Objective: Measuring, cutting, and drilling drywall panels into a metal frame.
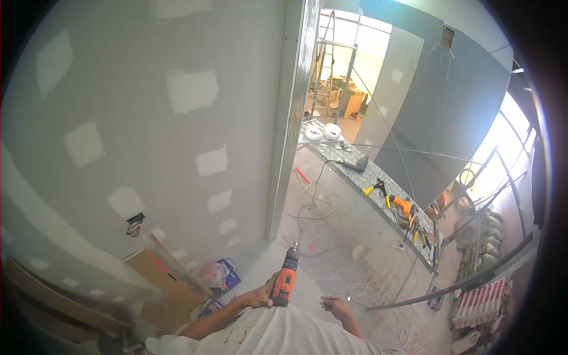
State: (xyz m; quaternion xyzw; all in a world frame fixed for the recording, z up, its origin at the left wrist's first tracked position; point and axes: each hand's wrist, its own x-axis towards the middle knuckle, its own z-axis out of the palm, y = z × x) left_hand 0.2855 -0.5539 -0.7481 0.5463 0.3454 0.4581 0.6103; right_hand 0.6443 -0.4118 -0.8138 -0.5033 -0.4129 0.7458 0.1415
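Observation:
My left hand (pixel 260 296) is closed round the body of an orange and black cordless drill (pixel 285 285). The drill's chuck points up and away from me, and its lower end is close against my white shirt. To the right of the drill is my right hand (pixel 337 307), above the floor near my waist. Its fingers are loosely bent with the tips apart, and no held object shows between them. Ahead of the drill stands the metal-edged end of a grey plasterboard wall (pixel 248 106) with pale filler patches.
A perforated metal platform (pixel 378 183) carries a corded drill (pixel 355 164), an orange power tool (pixel 402 206), yellow-handled hand tools and two white bowls. Loose cables (pixel 367 278) tangle across the floor. Board offcuts (pixel 163 272) lean at left; a ladder (pixel 324 65) stands far back.

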